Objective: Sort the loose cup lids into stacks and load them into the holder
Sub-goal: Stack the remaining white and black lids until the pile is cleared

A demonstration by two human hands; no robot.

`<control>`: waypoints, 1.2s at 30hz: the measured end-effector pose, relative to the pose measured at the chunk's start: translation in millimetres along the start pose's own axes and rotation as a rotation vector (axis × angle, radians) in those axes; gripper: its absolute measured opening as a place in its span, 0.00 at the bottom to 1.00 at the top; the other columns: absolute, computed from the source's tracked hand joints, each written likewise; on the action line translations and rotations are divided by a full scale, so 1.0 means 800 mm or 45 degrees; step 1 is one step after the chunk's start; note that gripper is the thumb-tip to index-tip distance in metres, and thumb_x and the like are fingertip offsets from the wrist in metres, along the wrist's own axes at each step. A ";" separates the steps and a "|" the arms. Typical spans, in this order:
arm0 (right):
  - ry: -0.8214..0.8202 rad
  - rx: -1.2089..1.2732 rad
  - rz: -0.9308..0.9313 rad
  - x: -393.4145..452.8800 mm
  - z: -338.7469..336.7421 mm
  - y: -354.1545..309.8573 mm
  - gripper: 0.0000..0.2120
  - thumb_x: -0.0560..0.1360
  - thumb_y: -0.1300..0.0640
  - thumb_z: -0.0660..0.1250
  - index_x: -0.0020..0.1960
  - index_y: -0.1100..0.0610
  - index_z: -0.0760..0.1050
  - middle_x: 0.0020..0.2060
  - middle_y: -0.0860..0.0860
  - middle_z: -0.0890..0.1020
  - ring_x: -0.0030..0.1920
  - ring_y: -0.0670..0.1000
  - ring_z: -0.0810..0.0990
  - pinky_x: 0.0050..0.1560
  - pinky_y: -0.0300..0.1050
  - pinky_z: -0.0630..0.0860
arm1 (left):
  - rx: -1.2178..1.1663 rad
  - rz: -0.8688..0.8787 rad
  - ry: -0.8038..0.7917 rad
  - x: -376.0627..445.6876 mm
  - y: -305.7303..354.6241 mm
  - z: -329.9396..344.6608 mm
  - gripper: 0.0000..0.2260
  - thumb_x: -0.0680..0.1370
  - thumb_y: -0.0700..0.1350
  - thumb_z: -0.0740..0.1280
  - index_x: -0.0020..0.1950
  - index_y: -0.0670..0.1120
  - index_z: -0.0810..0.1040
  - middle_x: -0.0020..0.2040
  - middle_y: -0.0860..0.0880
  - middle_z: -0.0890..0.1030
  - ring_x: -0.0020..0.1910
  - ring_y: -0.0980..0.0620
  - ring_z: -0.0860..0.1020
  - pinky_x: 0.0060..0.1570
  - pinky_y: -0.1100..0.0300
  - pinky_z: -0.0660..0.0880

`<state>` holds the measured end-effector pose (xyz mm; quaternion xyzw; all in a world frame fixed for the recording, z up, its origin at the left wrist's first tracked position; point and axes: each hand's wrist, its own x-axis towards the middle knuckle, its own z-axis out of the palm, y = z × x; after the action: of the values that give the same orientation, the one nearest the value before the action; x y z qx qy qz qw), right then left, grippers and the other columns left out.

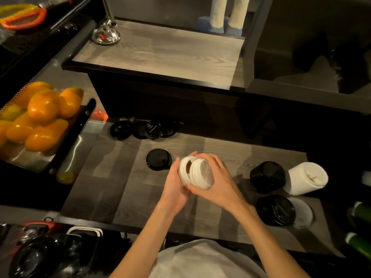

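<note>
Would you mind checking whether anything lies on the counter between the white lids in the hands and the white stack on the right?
Yes: a black lid stack lies directly between the held white lids and the white stack, touching it.

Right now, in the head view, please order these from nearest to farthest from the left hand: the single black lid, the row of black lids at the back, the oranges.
From the left hand:
1. Single black lid, just beyond it, slightly left.
2. Row of black lids, farther back on the counter.
3. Oranges, far left.
</note>
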<state>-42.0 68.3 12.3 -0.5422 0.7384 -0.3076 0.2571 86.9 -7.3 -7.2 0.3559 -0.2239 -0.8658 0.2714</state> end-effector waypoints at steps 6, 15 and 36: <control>0.050 -0.025 -0.018 -0.011 -0.034 0.013 0.38 0.65 0.40 0.81 0.70 0.40 0.67 0.65 0.34 0.67 0.66 0.44 0.70 0.62 0.47 0.75 | 0.128 0.076 -0.017 0.003 -0.017 0.033 0.19 0.86 0.52 0.54 0.69 0.47 0.79 0.59 0.40 0.82 0.56 0.44 0.81 0.55 0.49 0.78; 0.139 0.181 0.103 -0.020 -0.085 0.028 0.37 0.63 0.39 0.83 0.67 0.41 0.71 0.62 0.36 0.71 0.62 0.39 0.74 0.61 0.49 0.79 | 0.173 0.194 -0.078 0.004 -0.042 0.065 0.22 0.86 0.54 0.51 0.74 0.48 0.74 0.67 0.38 0.79 0.65 0.41 0.78 0.63 0.47 0.73; 0.178 0.013 0.003 -0.042 -0.147 0.039 0.39 0.63 0.33 0.80 0.69 0.37 0.68 0.62 0.33 0.67 0.62 0.39 0.72 0.56 0.39 0.75 | 0.130 0.040 -0.049 -0.006 -0.066 0.133 0.23 0.84 0.57 0.56 0.73 0.45 0.75 0.68 0.38 0.78 0.64 0.42 0.79 0.61 0.48 0.76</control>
<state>-136.4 128.3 71.0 -0.5172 0.7536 -0.3482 0.2082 -5.5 55.8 33.5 0.3489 -0.2787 -0.8556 0.2619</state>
